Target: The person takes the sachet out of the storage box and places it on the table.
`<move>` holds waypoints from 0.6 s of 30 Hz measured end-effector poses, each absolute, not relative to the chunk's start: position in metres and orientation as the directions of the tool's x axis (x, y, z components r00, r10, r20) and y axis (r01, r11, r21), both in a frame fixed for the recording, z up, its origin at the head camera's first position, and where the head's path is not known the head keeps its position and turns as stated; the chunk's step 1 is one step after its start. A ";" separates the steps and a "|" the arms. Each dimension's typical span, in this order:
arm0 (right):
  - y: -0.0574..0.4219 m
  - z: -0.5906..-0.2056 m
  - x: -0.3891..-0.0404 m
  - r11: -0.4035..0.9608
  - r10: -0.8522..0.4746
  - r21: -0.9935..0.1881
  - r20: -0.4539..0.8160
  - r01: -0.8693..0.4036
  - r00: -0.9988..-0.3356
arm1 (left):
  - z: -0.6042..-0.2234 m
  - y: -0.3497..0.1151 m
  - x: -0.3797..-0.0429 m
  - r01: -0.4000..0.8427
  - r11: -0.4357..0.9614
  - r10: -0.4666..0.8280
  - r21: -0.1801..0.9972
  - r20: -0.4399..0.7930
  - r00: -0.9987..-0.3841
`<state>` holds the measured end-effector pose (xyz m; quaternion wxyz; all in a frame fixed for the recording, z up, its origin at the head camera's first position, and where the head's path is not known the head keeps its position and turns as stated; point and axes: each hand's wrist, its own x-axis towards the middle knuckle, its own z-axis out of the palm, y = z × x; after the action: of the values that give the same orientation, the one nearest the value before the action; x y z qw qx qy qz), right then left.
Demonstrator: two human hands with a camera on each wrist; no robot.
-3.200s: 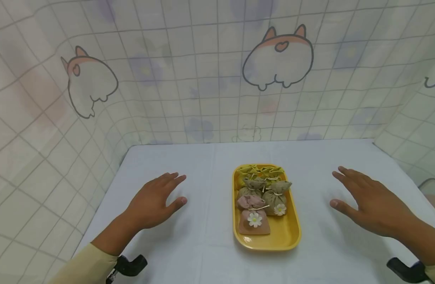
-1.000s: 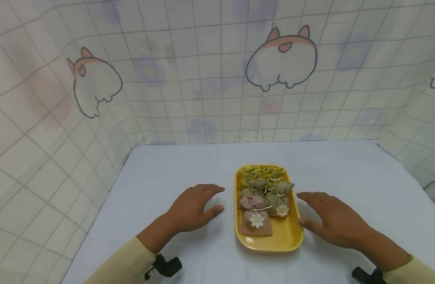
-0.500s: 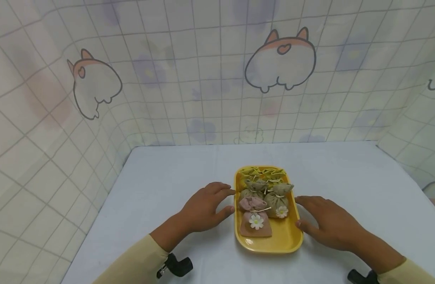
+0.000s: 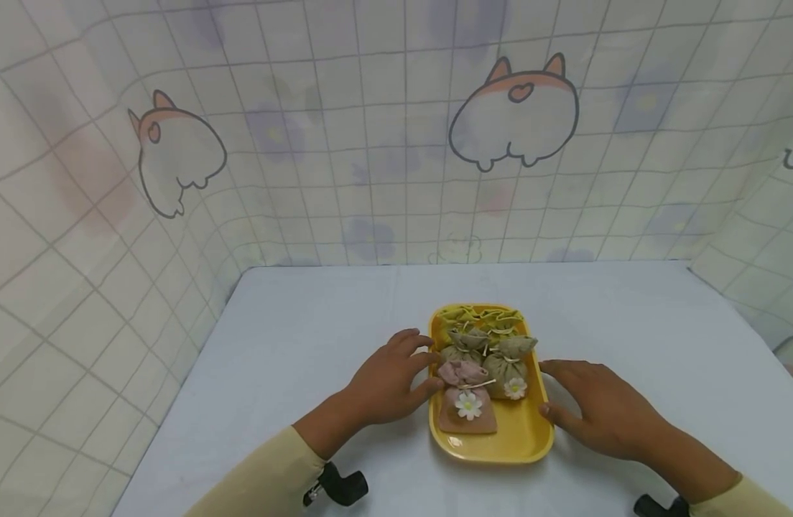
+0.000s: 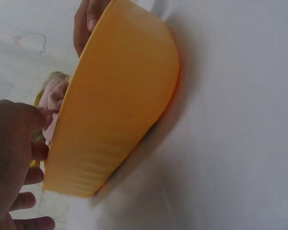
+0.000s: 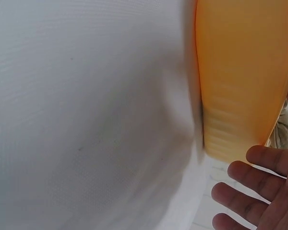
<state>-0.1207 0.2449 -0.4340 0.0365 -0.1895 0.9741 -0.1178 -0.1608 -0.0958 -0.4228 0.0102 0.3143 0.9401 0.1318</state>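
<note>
In the head view a yellow tray (image 4: 522, 431) holds several small drawstring pouches. At the front left lies a pink pouch (image 4: 462, 373) with a white flower. Behind and beside it are two olive-green pouches (image 4: 505, 368), and yellow-green pouches (image 4: 460, 316) fill the far end. My left hand (image 4: 388, 380) reaches over the tray's left rim, fingers spread, its thumb close to the pink pouch; whether it touches is unclear. My right hand (image 4: 606, 411) is at the right rim, fingers extended, index finger and thumb at the edge. In the right wrist view its fingers (image 6: 259, 179) look straight.
A white cloth covers the table (image 4: 306, 309). Gridded curtains with cartoon animal prints (image 4: 513, 118) hang behind and at the sides. Black wrist mounts (image 4: 345, 488) sit below both hands.
Both hands have come inward from the sides to the tray. The left hand has moved right, its fingers now past the left rim. The right hand has hardly moved in the last half second.
</note>
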 end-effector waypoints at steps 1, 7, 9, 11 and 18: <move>0.245 -0.434 -0.120 0.900 -0.378 -0.244 -0.026 -0.361 -0.926 | -0.423 -0.095 -0.161 0.590 0.767 0.594 0.251 0.067 -0.801; 0.244 -0.434 -0.119 0.900 -0.371 -0.262 -0.038 -0.349 -0.928 | -0.430 -0.091 -0.162 0.597 0.767 0.596 0.235 0.084 -0.798; 0.244 -0.434 -0.119 0.900 -0.368 -0.268 -0.042 -0.344 -0.929 | -0.430 -0.090 -0.162 0.598 0.768 0.596 0.231 0.085 -0.799; 0.244 -0.434 -0.118 0.900 -0.366 -0.270 -0.041 -0.342 -0.930 | -0.430 -0.088 -0.161 0.594 0.771 0.592 0.229 0.085 -0.801; 0.244 -0.434 -0.118 0.898 -0.366 -0.279 -0.048 -0.340 -0.929 | -0.429 -0.085 -0.160 0.604 0.753 0.591 0.261 0.138 -0.795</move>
<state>-0.1178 0.2440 -0.4339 0.0496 -0.1814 0.9729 -0.1341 -0.1603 -0.0846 -0.4292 -0.0233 0.3192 0.9358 0.1476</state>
